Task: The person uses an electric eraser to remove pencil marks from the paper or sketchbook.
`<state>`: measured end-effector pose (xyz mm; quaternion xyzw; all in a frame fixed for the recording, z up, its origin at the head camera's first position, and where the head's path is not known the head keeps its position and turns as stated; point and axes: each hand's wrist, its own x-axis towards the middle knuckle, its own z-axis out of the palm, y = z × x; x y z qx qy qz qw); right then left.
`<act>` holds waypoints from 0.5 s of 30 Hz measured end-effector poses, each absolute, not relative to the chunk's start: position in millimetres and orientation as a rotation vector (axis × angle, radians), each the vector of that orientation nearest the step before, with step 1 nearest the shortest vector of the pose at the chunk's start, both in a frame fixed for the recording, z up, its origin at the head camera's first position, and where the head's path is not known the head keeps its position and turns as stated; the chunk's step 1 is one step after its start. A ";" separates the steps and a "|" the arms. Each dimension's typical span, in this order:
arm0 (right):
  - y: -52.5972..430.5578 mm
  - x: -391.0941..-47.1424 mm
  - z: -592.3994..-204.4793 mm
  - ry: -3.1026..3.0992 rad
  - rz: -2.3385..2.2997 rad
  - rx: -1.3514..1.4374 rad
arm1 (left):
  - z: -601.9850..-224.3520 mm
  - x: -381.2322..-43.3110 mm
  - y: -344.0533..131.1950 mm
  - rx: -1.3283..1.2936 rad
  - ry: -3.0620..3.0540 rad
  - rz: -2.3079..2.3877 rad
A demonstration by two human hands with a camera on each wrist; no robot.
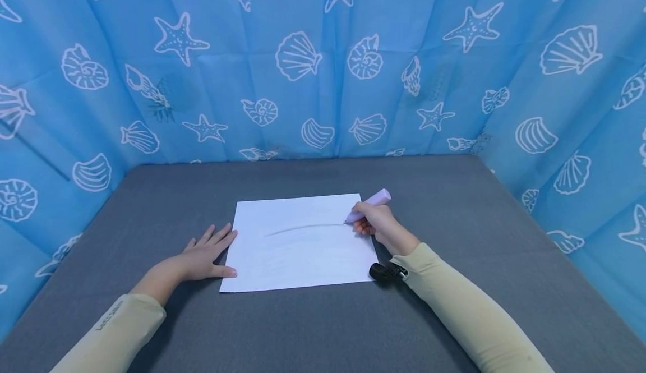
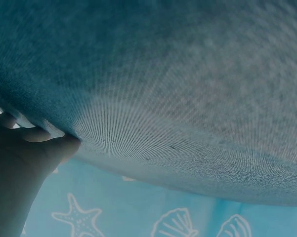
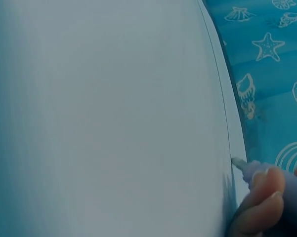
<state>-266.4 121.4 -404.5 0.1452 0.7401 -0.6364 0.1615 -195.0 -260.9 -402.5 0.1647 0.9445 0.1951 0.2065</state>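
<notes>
Holds lilac marker (image 1: 382,195) in right hand (image 1: 386,228), with thumb and fingers curled round the barrel close to the tip, probably for finer control. Leans the marker back end up and to the right, likely to leave tip and stroke in sight. Touches tip to white paper (image 1: 298,266) at the right end of a thin, gently arched line (image 1: 303,228); same contact point in right wrist view.

Spreads left hand (image 1: 202,261) at the paper's left edge with straight, well-parted fingers, gripping nothing. Lays thumb tip over the sheet and index tip at its border, presumably to stop sliding without covering the line. Cannot tell pressing force.

Has the paper flat on grey table (image 1: 303,334), slightly askew, between both hands, perhaps for easy reach from either side. Wears black device (image 1: 386,272) at right wrist, near paper's lower right corner; cannot tell if touching. Has blue shell-print curtain (image 1: 335,104) behind table, likely as a screen.
</notes>
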 end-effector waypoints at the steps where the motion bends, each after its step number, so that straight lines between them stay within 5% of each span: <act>1: 121.3 -266.5 -404.4 2.112 -1.819 0.412 | -402.8 -195.1 -261.0 0.459 2.631 0.546; 15: 118.9 -266.4 -403.5 2.104 -1.820 0.385 | -405.9 -197.2 -264.7 0.460 2.619 0.549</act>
